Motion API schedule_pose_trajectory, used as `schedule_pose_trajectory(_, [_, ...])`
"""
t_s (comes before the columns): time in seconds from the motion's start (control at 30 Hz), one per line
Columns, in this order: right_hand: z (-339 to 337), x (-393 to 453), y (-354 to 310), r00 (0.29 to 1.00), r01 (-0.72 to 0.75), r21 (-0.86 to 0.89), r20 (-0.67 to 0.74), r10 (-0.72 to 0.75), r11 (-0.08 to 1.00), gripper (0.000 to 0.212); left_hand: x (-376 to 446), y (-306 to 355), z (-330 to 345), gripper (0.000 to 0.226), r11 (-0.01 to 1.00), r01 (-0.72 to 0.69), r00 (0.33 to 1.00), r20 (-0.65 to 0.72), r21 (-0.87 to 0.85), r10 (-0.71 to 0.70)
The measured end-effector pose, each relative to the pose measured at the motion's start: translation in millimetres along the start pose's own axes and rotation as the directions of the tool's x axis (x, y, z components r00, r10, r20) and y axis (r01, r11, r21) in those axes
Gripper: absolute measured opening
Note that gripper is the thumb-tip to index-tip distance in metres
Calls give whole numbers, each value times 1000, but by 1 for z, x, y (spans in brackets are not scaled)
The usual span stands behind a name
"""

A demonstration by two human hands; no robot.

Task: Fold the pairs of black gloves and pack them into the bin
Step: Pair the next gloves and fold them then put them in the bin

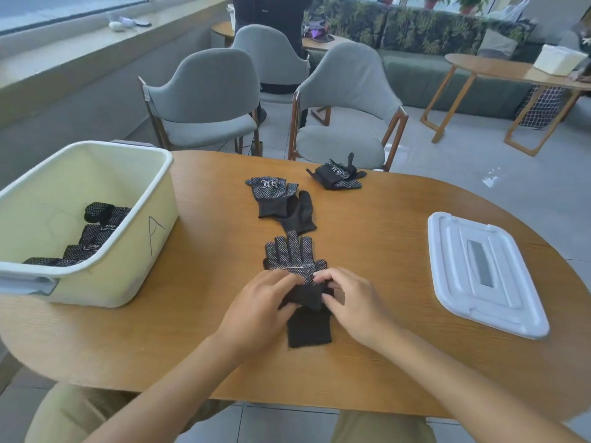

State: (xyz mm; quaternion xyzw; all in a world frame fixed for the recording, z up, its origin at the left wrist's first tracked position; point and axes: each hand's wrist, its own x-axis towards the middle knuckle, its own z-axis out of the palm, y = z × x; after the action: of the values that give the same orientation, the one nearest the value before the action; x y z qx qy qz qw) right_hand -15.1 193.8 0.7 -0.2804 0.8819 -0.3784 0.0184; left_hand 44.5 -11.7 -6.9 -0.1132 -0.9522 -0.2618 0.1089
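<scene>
The folding is mid-way on one pair. A stacked pair of black knit gloves with white grip dots [295,260] lies flat on the oval wooden bench [367,219], fingers pointing away from the person, and both hands are at the wrist end. The left hand [259,302] and the right hand [350,298] each pinch the upper black cuff [308,297] between thumb and fingers, lifting it off the lower cuff, which lies flat toward the bench edge. I'd judge the next move is to turn that cuff over the pair or roll the gloves up, and it needs both layers kept square so the bundle holds.

To the left stands a pale yellow plastic bin [144,251] with several folded pairs [92,238] already inside; a hand-drawn "A" is marked on its side. Further up the bench lie a loose unfolded pair [278,199] and a rumpled pair [337,177], both bearing a white boxed logo of two characters that I cannot read reliably. A white plastic lid [483,273] rests to the right.
</scene>
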Motion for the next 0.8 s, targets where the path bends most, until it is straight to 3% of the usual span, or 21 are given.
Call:
schedule_pose_trajectory(0.27, [7,5,5,972,168,-135,-144,-188,976,32,-7,6,11,33,997,-65,980,-185,35,70])
schedule_pose_trajectory(0.4, [3,-10,2,934,298,-237,-128,-333,925,23,-24,14,15,33,994,-105,967,-228,40,111])
schedule_pose_trajectory(0.57, [15,-41,13,945,310,-297,-8,-327,903,20,-48,9,39,33,987,-117,974,-180,110,136])
schedule_pose_trajectory(0.8, [17,-46,16,963,247,-344,-17,-269,906,18,-47,10,39,30,967,-163,962,-186,197,201])
